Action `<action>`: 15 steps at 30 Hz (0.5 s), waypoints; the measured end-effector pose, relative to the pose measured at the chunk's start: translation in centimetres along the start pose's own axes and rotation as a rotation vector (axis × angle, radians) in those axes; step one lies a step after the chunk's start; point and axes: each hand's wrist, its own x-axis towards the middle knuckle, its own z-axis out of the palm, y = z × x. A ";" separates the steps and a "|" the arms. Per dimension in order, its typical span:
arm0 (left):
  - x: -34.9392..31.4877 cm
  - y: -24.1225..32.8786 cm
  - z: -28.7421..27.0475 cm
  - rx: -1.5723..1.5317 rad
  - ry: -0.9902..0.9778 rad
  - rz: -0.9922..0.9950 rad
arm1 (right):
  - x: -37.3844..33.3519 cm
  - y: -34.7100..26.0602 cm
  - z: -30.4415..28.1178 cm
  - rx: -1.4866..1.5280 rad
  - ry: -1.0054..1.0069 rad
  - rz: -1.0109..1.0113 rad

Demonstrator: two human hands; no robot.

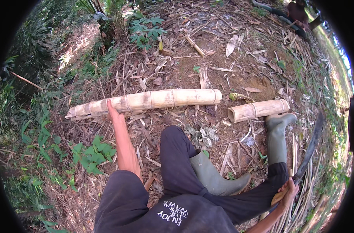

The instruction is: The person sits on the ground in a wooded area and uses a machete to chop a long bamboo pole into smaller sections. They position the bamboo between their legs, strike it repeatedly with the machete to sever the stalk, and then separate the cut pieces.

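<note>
A long, pale bamboo pole (161,99) with ringed joints lies across the left and middle, its left end split and ragged. My left hand (113,112) grips it near that end, thumb over the near side; the other fingers are mostly hidden. At the lower right my right hand (288,193) is closed round the wooden handle of a machete (311,145). The long dark blade points up and away, apart from the bamboo. A shorter bamboo piece (258,110) with a hollow near end lies to the right of the pole, beside my boot.
My green rubber boots (277,143) rest on ground strewn with dry leaves. Thin split strips (301,202) lie in a pile at the right. Leafy plants (93,154) grow at the left and back. Another person's legs (281,15) show at the far right.
</note>
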 end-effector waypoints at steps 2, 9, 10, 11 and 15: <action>-0.3 2.1 1.6 -0.109 -0.135 0.055 | -0.3 -0.3 0.4 0.005 -0.006 -0.017; -2.5 6.3 10.8 -0.340 -0.278 0.277 | -0.5 -0.4 0.3 0.054 -0.042 -0.040; -1.8 6.7 11.5 -0.349 -0.359 0.311 | -0.4 -0.4 0.5 0.050 -0.058 -0.051; -2.6 6.5 12.5 -0.350 -0.449 0.326 | -0.6 -0.3 0.3 0.039 -0.053 -0.060; -5.1 6.8 13.7 -0.078 -0.887 0.307 | -0.4 -0.1 0.0 0.020 -0.065 -0.060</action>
